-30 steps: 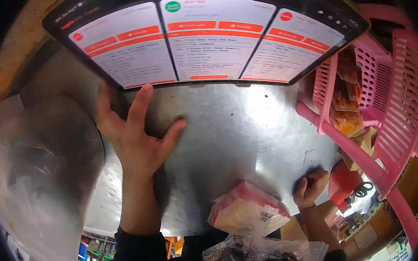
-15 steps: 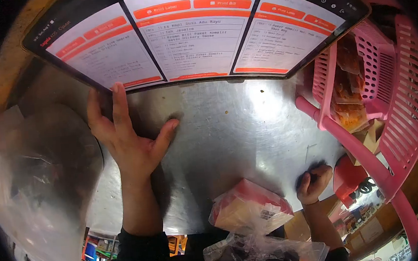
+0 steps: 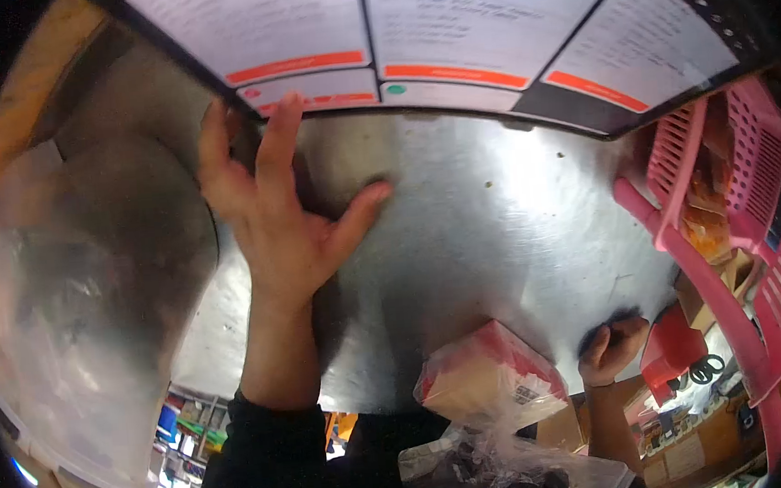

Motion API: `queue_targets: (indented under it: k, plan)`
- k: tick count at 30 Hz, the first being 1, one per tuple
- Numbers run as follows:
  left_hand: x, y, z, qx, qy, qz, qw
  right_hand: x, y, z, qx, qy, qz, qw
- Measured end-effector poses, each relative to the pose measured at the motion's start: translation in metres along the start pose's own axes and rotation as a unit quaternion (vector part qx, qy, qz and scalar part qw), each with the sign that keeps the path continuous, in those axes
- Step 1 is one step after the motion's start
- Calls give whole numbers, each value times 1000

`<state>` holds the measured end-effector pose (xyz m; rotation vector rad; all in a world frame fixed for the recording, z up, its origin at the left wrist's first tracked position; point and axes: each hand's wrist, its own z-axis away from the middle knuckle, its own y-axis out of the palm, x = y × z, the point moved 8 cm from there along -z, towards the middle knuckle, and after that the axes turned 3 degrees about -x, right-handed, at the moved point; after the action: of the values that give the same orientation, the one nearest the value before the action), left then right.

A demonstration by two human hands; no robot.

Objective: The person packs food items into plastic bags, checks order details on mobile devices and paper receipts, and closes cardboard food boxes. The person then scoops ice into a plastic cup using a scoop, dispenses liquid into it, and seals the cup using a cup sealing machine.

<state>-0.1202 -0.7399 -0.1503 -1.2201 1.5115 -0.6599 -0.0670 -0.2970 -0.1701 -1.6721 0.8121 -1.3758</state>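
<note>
My left hand [image 3: 268, 208] is open, fingers spread, with a fingertip at the lower edge of a large touchscreen tablet [image 3: 448, 42] that shows order lists with orange buttons. Its thumb points to the right above the metal table [image 3: 429, 268]. My right hand [image 3: 615, 352] rests curled at the table's near right part, and no object shows in it. Between my arms, near the front edge, a red and cream box [image 3: 492, 374] sits in a knotted clear plastic bag [image 3: 517, 459].
A large translucent plastic-covered container [image 3: 93, 313] stands at left. Pink plastic baskets [image 3: 724, 282] at right hold packets with orange contents [image 3: 705, 219]. Near my right hand are a red holder [image 3: 672, 350] and black-handled scissors [image 3: 708, 368]. Shelves of goods [image 3: 194, 425] appear below left.
The view has shifted, so the tablet sits higher and other things lie further right. Its lists now show different, blurred content with a lower row of icons. My left hand stays at the screen's lower edge.
</note>
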Motion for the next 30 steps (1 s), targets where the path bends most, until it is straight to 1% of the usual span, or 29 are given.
queue_targets:
  k: [1, 2, 3, 4, 6, 7, 9, 11, 13, 14, 15, 16, 18, 20, 22, 24, 26, 27, 28, 29, 30]
  plan:
    - [2, 0, 0, -6, -3, 4, 1000, 1, 1, 1, 8, -1, -7, 1000]
    - [6, 0, 1, -77, 13, 17, 997, 1, 2, 2, 9, -2, -1, 1000]
    - [9, 2, 2, -76, 9, 12, 997, 0, 2, 1, 8, -4, 6, 1000]
    - [8, 1, 3, -90, 24, 17, 996, 2, 1, 0, 8, -31, 14, 999]
    - [8, 0, 4, -110, 38, 32, 993, 4, 2, 0, 6, -26, 9, 1000]
    - [7, -2, 4, -111, 36, 29, 993, 4, 2, -1, -1, -20, 4, 1000]
    - [7, 1, 2, -37, 4, 20, 999, 2, 2, 1, -3, -6, -5, 1000]
    - [7, -2, 2, -29, 1, 2, 1000, 1, 2, 1, -1, 5, 0, 1000]
    - [7, -5, 1, -23, -4, -21, 1000, 7, 3, -2, -14, -33, -21, 999]
    - [8, -5, 1, -10, -12, -23, 1000, 4, 4, -1, -12, -8, -6, 1000]
    - [9, -3, 2, 2, -21, -24, 1000, 11, 4, -4, -5, -26, 12, 1000]
    - [11, -1, 3, -20, -14, -10, 1000, 11, 5, -4, -4, -25, 3, 1000]
    - [11, -2, 3, -21, -23, -15, 999, 8, 6, -2, -1, -29, -5, 1000]
    - [12, -2, 4, -19, -29, -16, 999, 2, 6, 2, -4, -23, -42, 999]
    - [12, -2, 4, -6, -35, -16, 999, 0, 5, 3, 4, -24, -29, 999]
    - [12, -2, 4, -15, -32, -14, 999, 0, 7, 4, 13, -22, -14, 1000]
    - [14, -1, 5, -24, -28, -13, 999, -3, 6, 5, -18, 0, -63, 998]
    - [14, -1, 6, -36, -20, -6, 999, -2, 5, 4, -18, 0, -63, 998]
    - [14, -2, 7, -48, -12, 2, 999, 1, 5, 2, -5, -15, -32, 999]
    - [13, -3, 7, -49, -12, 4, 999, 4, 5, 2, 8, -29, -1, 1000]
    - [12, -4, 6, -44, -8, -6, 999, 5, 5, 1, 6, -28, 2, 1000]
